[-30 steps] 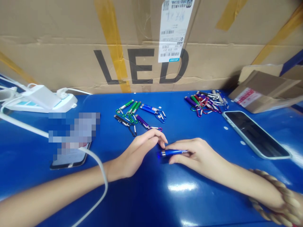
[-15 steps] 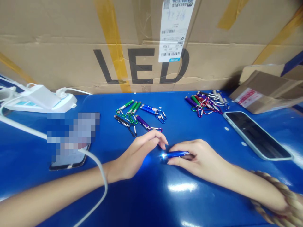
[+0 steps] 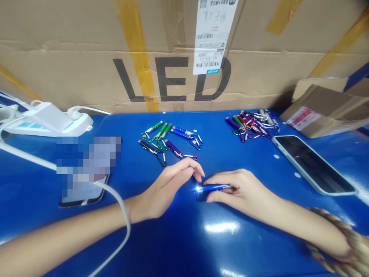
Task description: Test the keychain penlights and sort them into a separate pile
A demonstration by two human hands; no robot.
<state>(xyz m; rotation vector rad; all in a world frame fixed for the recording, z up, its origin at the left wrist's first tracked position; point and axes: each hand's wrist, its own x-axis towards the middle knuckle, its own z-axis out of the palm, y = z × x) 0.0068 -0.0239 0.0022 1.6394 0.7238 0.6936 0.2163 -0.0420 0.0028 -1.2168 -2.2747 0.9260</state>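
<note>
Blue and shiny, a penlight is grasped by the right hand, with the thumb on its near side and the fingers on its far side; its lit tip points to the left, above the table. Just beside this tip is the left hand, whose fingers are loosely bent and free. Beyond the penlight, to its left, lies a loose group of clip lights; beyond it, to its right, a mixed heap. Right of the penlight lies a phone; well behind it stands the LED carton.
</note>
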